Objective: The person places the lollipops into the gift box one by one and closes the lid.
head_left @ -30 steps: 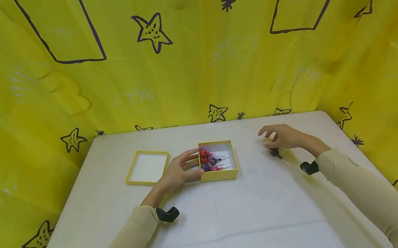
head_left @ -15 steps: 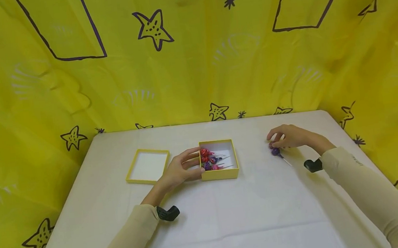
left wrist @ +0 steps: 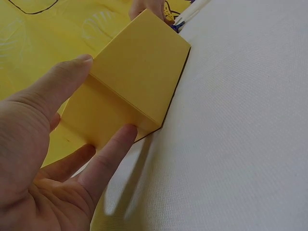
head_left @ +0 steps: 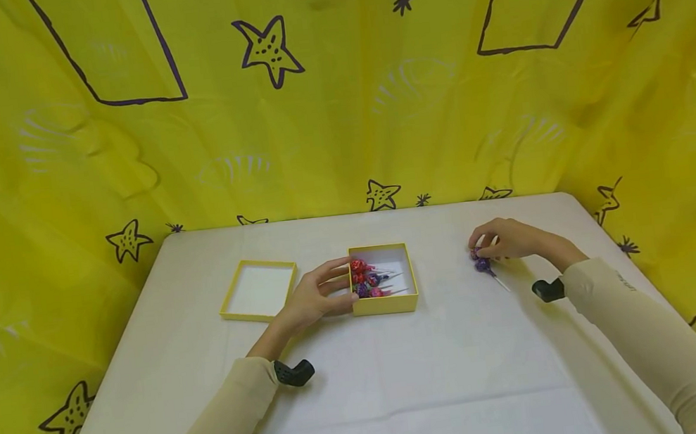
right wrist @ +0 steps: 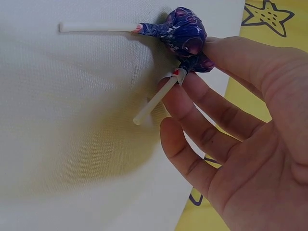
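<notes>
My left hand (head_left: 312, 302) stays at the left side of a yellow box (head_left: 386, 306), its fingertips and thumb touching that wall. Straight fingers press against the yellow side in the left wrist view. Inside the open box lie several wrapped lollipops (head_left: 362, 290), red and purple, white sticks pointing right. Over at the right, my right hand (head_left: 506, 238) pinches a lollipop (right wrist: 205, 64) by its dark wrapped head between thumb and fingers. Its short stick angles toward the palm side. Against it rests another lollipop (right wrist: 185, 31) in a purple-blue wrapper, its head partly covering the pinched one.
A shallow yellow-rimmed lid (head_left: 259, 291), white inside, lies left of the box, close to the left hand. Everything rests on a white-covered table (head_left: 440, 370). A yellow curtain (head_left: 325, 120) with starfish drawings hangs around its back and sides.
My right hand has shifted slightly right and come down to the two lollipops, its thumb and fingers closing on one. The left hand keeps its place at the box.
</notes>
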